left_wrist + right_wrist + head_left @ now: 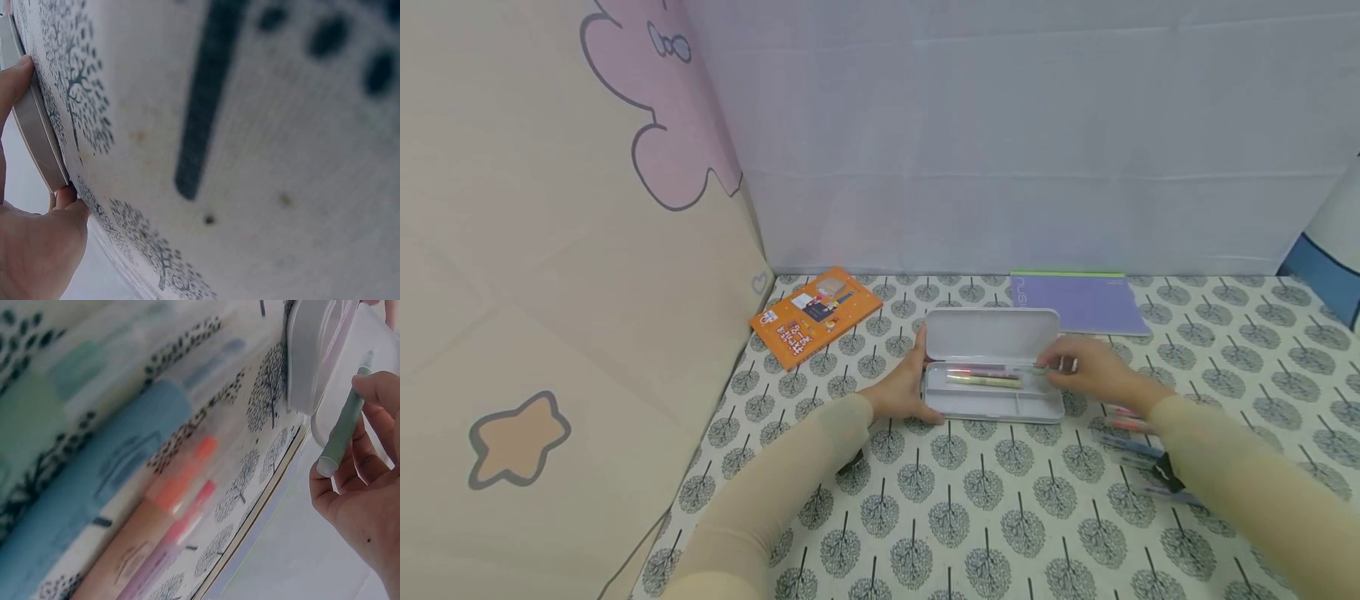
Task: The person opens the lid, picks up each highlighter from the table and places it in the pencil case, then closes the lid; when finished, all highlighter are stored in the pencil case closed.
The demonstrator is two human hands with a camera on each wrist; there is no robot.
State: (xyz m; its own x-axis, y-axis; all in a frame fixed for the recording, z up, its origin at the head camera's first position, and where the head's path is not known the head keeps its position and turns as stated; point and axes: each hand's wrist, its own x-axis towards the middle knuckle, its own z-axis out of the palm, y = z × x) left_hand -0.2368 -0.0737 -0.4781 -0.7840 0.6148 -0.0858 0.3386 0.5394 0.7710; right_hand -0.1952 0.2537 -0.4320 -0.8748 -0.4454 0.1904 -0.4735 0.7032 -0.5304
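A white pencil case (970,405) lies on the table with its lid raised at the back. My left hand (901,388) grips its left end, thumb at the front edge and fingers by the back corner. Between the thumb and fingers of my right hand (1093,372) is a green pen (342,428), pinched over the right side of the case. Its narrow end points into the case in the right wrist view. Inside the back compartment lies a yellow pen (985,381), with other pens behind it. The front compartments show bare white.
Several pens, among them a blue pen (1131,446) and an orange-tipped pen (131,544), lie right of the case, partly hidden under my right forearm. An orange book (816,317) is at the back left. Behind the case lies a purple notebook (1078,304).
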